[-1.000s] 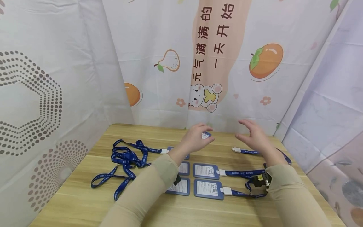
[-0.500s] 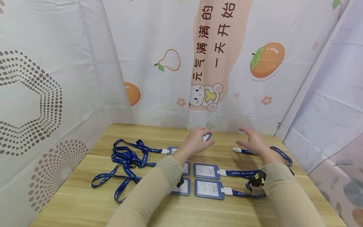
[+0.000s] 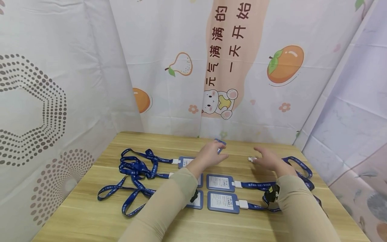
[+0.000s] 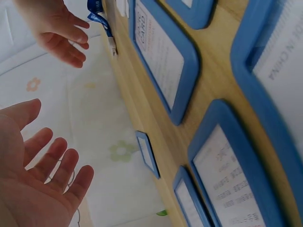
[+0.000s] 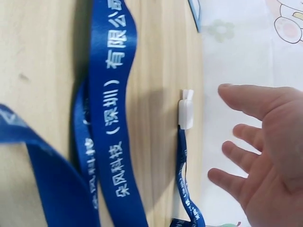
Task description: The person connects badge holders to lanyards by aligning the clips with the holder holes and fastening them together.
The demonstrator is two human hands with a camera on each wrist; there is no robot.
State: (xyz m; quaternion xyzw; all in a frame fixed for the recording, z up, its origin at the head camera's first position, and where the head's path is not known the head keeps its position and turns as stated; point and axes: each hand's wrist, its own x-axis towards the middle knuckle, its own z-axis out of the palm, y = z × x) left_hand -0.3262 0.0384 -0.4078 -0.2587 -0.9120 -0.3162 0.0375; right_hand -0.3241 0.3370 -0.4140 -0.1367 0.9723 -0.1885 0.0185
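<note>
My left hand (image 3: 210, 153) hovers toward the back of the wooden table, fingers spread and holding nothing. Behind its fingertips, a blue-framed card holder (image 3: 220, 145) lies loose, partly covered by the hand in the head view; the left wrist view shows the whole holder (image 4: 148, 153) apart from the fingers. On the right, my right hand (image 3: 267, 159) is also empty, its fingers loosely bent. Just beyond its thumb is the white clip (image 5: 186, 112) at the end of a blue lanyard (image 5: 183, 175), with no card holder on it.
Two card holders (image 3: 220, 182) on white-clipped lanyards lie in the middle, straps running right under my right forearm. Several more sit left of them, partly hidden by my left arm, their blue straps (image 3: 136, 169) tangled at the left. A printed curtain (image 3: 178, 124) hangs behind the table.
My right hand has come down, closer to the white clip. The left hand has lowered slightly, uncovering more of the loose card holder. The things on the table stay where they were.
</note>
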